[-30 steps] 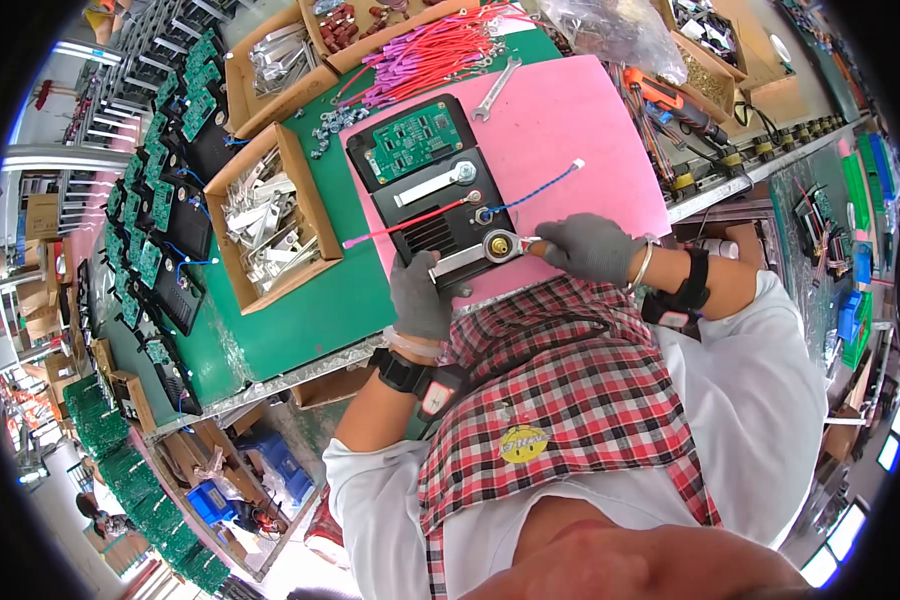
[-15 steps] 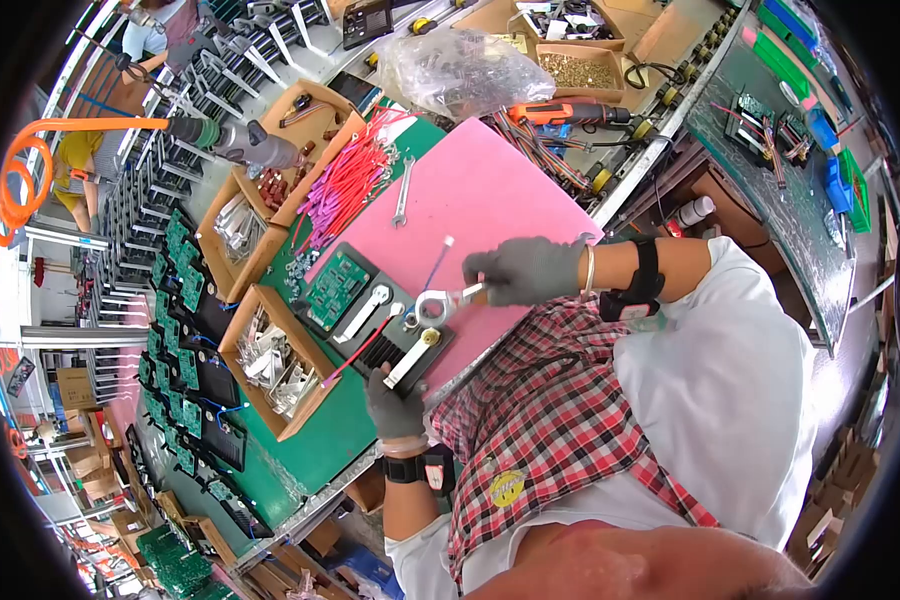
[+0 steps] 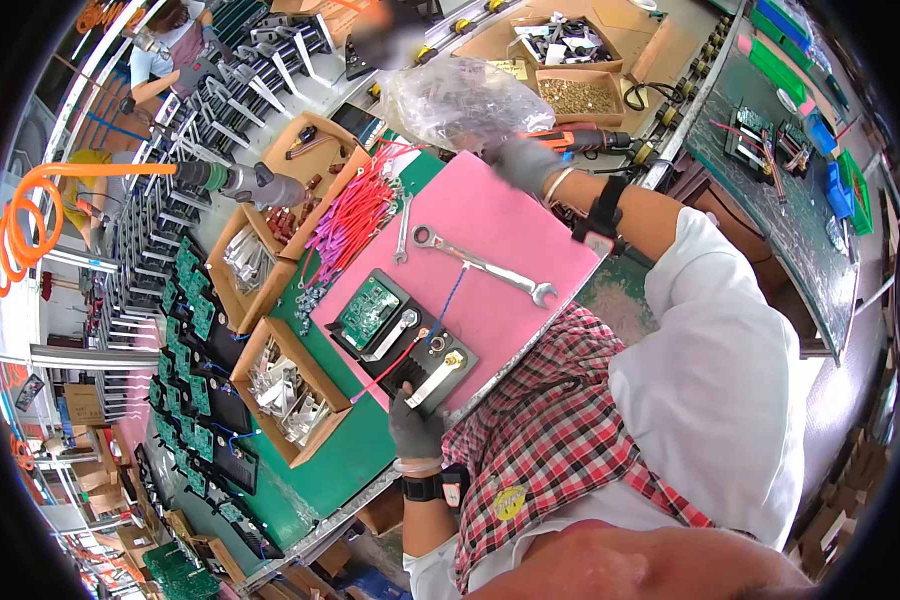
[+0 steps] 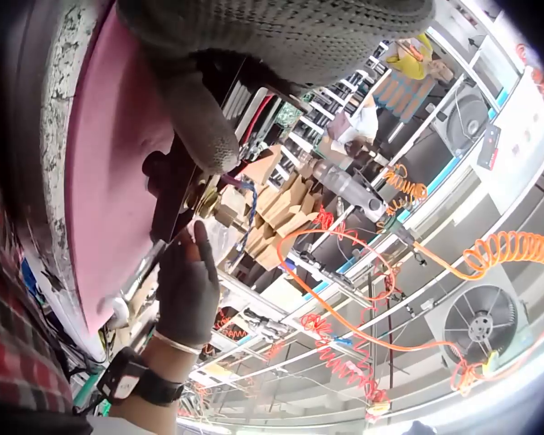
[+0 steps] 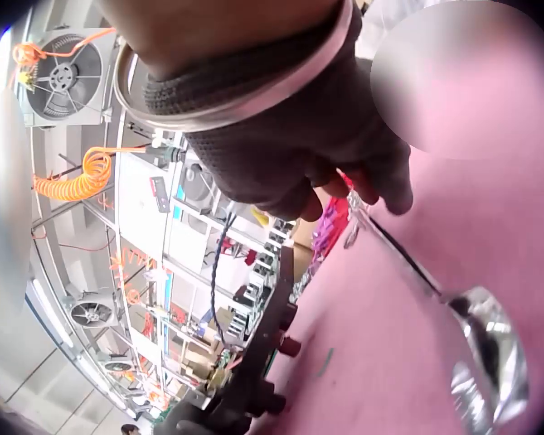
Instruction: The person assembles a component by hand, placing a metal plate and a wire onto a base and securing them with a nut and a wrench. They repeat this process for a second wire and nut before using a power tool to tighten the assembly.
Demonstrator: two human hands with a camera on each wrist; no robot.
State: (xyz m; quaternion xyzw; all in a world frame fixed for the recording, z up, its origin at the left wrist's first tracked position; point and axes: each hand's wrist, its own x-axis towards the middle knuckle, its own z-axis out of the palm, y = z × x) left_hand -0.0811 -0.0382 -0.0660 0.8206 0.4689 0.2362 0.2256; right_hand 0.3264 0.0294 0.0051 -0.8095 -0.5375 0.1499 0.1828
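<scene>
- Left hand (image 3: 415, 428), in a grey knit glove, is clamped on the lower corner of a black unit (image 3: 422, 362); its far fingers are hidden in the head view, and in the left wrist view the glove covers most of the unit.
- The unit lies on the pink mat (image 3: 560, 225), near its front edge, with a green circuit board (image 3: 368, 308), flat metal bars, a brass-coloured bolt, a red wire (image 3: 385, 372) and a twisted blue wire (image 3: 450, 300).
- Right hand (image 3: 520, 165) has loosely bent fingers with nothing visible in them; it is blurred, and whether it touches the orange-handled tool (image 3: 590, 140) cannot be told.
- A shiny wrench (image 3: 485, 268) lies on the mat, ring at one end, open jaw at the other; any stamping is unreadable.
- Crumpled clear plastic (image 3: 460, 100) veils its contents.
- The checked apron (image 3: 560, 400) bears a yellow round patch (image 3: 510, 503), its lettering too small to read.
</scene>
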